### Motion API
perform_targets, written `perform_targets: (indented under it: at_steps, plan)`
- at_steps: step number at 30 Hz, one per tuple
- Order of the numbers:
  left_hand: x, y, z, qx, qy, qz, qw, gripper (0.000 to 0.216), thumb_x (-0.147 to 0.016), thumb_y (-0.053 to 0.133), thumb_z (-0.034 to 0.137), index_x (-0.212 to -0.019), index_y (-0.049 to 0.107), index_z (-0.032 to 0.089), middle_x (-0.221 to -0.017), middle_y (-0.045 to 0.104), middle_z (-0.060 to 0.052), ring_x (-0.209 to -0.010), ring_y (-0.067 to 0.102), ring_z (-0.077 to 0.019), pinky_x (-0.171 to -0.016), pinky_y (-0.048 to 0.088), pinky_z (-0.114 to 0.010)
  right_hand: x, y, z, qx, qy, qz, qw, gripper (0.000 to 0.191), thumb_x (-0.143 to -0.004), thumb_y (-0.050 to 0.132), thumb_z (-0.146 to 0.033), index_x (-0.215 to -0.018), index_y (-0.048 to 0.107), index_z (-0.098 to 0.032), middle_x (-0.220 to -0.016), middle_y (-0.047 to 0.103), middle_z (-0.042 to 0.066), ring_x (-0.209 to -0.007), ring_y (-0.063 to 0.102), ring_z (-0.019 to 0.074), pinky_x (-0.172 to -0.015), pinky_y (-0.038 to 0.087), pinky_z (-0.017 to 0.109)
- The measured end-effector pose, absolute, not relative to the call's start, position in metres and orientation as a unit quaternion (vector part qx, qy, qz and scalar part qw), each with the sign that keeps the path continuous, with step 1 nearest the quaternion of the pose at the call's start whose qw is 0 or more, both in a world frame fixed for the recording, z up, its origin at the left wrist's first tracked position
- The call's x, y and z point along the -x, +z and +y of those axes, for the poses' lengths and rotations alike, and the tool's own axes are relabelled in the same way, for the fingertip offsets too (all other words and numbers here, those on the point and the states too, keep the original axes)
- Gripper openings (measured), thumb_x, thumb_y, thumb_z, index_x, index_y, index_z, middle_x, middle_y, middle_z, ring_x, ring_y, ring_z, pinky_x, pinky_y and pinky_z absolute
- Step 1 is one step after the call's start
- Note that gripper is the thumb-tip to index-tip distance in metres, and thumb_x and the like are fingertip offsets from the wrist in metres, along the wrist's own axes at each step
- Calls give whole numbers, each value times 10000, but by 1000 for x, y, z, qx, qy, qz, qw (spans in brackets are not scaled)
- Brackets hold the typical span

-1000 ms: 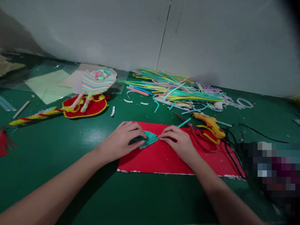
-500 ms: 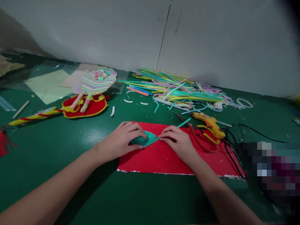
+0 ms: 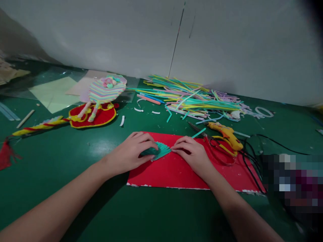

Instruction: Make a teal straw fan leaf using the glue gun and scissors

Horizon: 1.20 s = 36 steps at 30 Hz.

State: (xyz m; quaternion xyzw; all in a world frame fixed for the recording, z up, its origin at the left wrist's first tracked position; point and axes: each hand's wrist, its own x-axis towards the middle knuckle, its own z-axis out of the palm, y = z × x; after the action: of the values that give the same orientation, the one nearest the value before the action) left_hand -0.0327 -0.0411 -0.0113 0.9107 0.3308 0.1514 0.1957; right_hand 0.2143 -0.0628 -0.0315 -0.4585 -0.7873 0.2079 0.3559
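Observation:
A teal fan-shaped piece of side-by-side pipe cleaners (image 3: 163, 151) lies over the red board (image 3: 156, 174). My left hand (image 3: 135, 149) grips its wide end between thumb and fingers, covering part of it. At its narrow tip, my right hand (image 3: 190, 151) is pinched closed. A teal pipe cleaner (image 3: 199, 133) sticks out behind the right hand's knuckles and seems to run into its fingers, though the fingers hide the rest. Just right of that hand, scissors (image 3: 222, 148) with red and yellow handles rest on the board, beside a yellow glue gun (image 3: 227, 133).
A heap of coloured pipe cleaners (image 3: 191, 99) lies along the wall. To the left are a striped pipe-cleaner piece (image 3: 107, 90), a red pouch-like piece with yellow edging (image 3: 106, 119) and pale green paper (image 3: 54, 95). A black cord (image 3: 275, 141) trails at right.
Both hands keep the same grip on the teal piece. The whole view has shifted slightly, with things appearing a little lower and further right.

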Motion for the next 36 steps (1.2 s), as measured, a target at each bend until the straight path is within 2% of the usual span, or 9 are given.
perform_targets:
  at_steps: [8, 17, 26, 32, 36]
  plan:
    - [32, -10, -41, -912, 152, 327, 197, 156, -887, 538, 262, -1032, 592, 244, -1031, 589, -26, -1016, 516, -190, -911, 355, -355, -214, -32, -63, 457, 206, -789, 356, 106, -822, 627, -155, -811, 707, -225, -844, 642, 35, -819, 614, 152, -750, 504, 290]
    - [35, -18, -37, -912, 155, 321, 204, 211, -829, 634, 246, -1034, 587, 269, -1042, 588, -4, -1031, 512, -191, -905, 361, -349, -214, -32, -63, 457, 207, -788, 357, 107, -824, 626, -166, -808, 707, -233, -838, 640, 31, -820, 616, 154, -747, 506, 293]
    - [33, -10, -41, -915, 156, 316, 194, 196, -868, 586, 298, -1062, 600, 281, -1042, 586, -15, -1027, 510, -195, -902, 360, -348, -215, -32, -63, 460, 201, -789, 354, 110, -825, 622, -162, -807, 708, -228, -842, 646, 36, -822, 620, 154, -750, 508, 287]
    - [27, -17, -41, -905, 194, 339, 169, 147, -915, 512, 259, -1000, 631, 240, -963, 612, -10, -956, 546, -165, -893, 364, -340, -214, -31, -63, 460, 201, -788, 357, 114, -829, 618, -179, -800, 713, -236, -831, 647, 34, -813, 622, 157, -748, 511, 291]
    - [25, -19, -37, -884, 244, 362, 167, 171, -916, 511, 269, -921, 675, 225, -975, 602, -41, -913, 540, -175, -815, 390, -332, -214, -32, -62, 460, 210, -783, 362, 113, -829, 617, -187, -806, 714, -240, -833, 648, 33, -818, 622, 160, -751, 511, 298]
